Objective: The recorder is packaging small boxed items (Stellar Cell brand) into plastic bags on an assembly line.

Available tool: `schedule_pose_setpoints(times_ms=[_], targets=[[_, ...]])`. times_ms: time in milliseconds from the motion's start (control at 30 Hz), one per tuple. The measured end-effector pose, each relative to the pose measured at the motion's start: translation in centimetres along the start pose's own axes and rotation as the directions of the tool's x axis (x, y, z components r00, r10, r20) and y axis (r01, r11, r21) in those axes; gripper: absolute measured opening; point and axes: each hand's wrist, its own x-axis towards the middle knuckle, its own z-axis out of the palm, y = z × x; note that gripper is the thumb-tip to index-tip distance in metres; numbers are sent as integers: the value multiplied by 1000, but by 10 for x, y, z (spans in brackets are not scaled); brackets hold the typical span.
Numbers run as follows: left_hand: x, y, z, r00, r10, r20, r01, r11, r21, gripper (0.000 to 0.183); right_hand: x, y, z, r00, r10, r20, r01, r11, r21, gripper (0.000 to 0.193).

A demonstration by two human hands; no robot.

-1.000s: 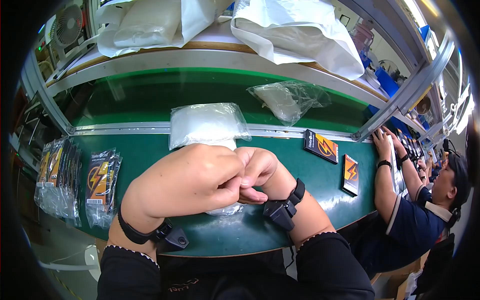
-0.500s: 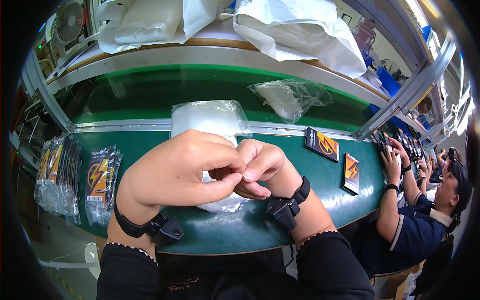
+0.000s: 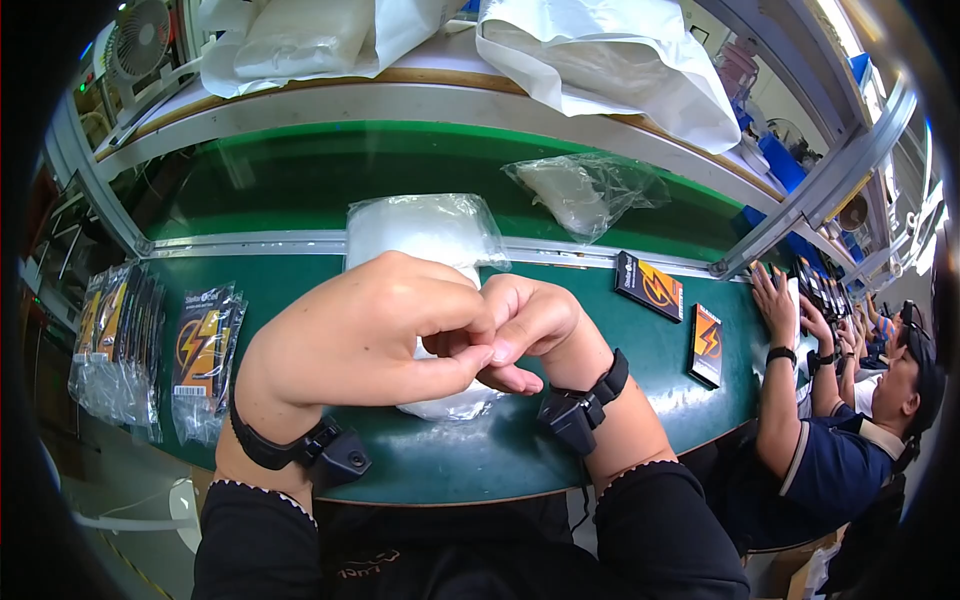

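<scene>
My left hand (image 3: 365, 335) and my right hand (image 3: 530, 325) meet at the fingertips over the middle of the bench. Thumbs and forefingers of both are pinched together; anything between them is too small or hidden to make out. Beneath lies a stack of clear plastic bags (image 3: 420, 225), partly covered by my hands. To the left stand several bagged black-and-orange boxes (image 3: 115, 330), with another bagged box (image 3: 203, 345) beside them. Two unbagged boxes, one lying at an angle (image 3: 650, 287) and one nearer (image 3: 706, 346), rest to the right.
A crumpled clear bag (image 3: 575, 190) lies on the green belt (image 3: 300, 175) behind the bench's metal rail (image 3: 250, 243). White sacks (image 3: 600, 60) hang over the shelf above. At the right, a co-worker (image 3: 840, 450) handles items at the bench (image 3: 480, 465). A metal post (image 3: 810, 200) rises there.
My hands stay pinched together in nearly the same place. The co-worker's hands have shifted at the right; the view has moved slightly.
</scene>
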Motion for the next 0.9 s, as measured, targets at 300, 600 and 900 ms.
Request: schedule_pose_setpoints(times_ms=[300, 600, 900], targets=[[3, -3, 5, 997, 57, -52, -55, 998, 44, 9, 2, 3, 1, 994, -77, 75, 67, 990, 122, 27], [1, 0, 4, 999, -9, -40, 7, 999, -34, 8, 1, 3, 1, 995, -82, 56, 79, 995, 54, 28], [3, -2, 5, 999, 15, -47, -16, 1000, -19, 8, -1, 4, 5, 990, -138, 26, 134, 985, 109, 14]])
